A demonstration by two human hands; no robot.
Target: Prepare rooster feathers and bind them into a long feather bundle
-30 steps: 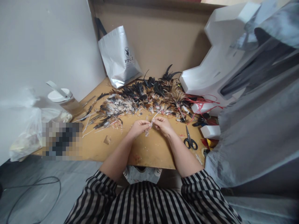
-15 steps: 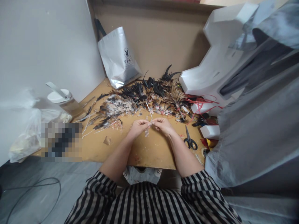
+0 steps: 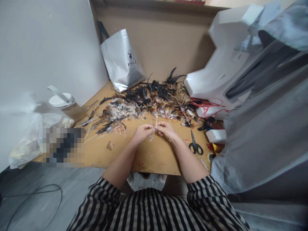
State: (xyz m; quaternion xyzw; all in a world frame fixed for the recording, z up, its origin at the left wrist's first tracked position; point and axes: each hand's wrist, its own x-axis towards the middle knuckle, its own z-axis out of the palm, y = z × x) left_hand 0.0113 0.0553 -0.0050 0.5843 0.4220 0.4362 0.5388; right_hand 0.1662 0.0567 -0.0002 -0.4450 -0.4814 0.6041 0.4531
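Observation:
My left hand [image 3: 142, 133] and my right hand [image 3: 167, 131] meet above the middle of the table, fingertips pinched together. Between them a thin white strip [image 3: 156, 118] sticks up and away from me; its lower end is hidden by the fingers. Both hands appear closed on it. Just beyond lies a wide heap of brown, black and pale feathers [image 3: 176, 96], bunched in clumps. Black-handled scissors [image 3: 196, 146] lie to the right of my right forearm, points away from me. A small clear scrap [image 3: 151, 137] is under my fingers.
A silver bag [image 3: 121, 61] leans at the back left. On the left stand a lidded bottle [image 3: 68, 104] and a plastic bag [image 3: 26, 138]. White foam [image 3: 204, 78], red ties [image 3: 208, 107] and grey cloth [image 3: 264, 138] crowd the right. A brown scrap [image 3: 110, 145] lies on the table [image 3: 156, 162].
The white strip, which leaned left and looked longer, now stands straighter and shows less length above my fingers. My hands have barely moved and stay pinched together.

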